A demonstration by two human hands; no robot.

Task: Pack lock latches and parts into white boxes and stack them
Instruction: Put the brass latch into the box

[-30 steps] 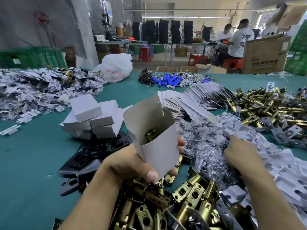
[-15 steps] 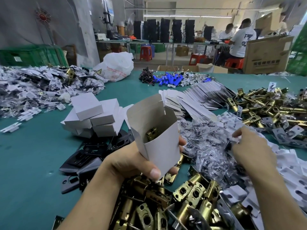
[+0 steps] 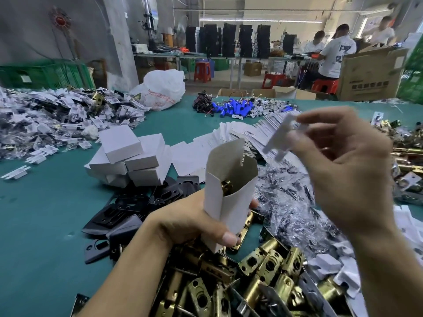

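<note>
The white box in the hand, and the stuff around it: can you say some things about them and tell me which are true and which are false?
1. The left hand grips an open white cardboard box. True.
2. That box is empty. False: a brass latch sits inside it.
3. The right hand pinches a flat white part in the air. True.
4. The pile of closed white boxes lies to the right of the open box. False: it lies to the left.
5. The small blue cylinders lie far across the green table. True.
</note>
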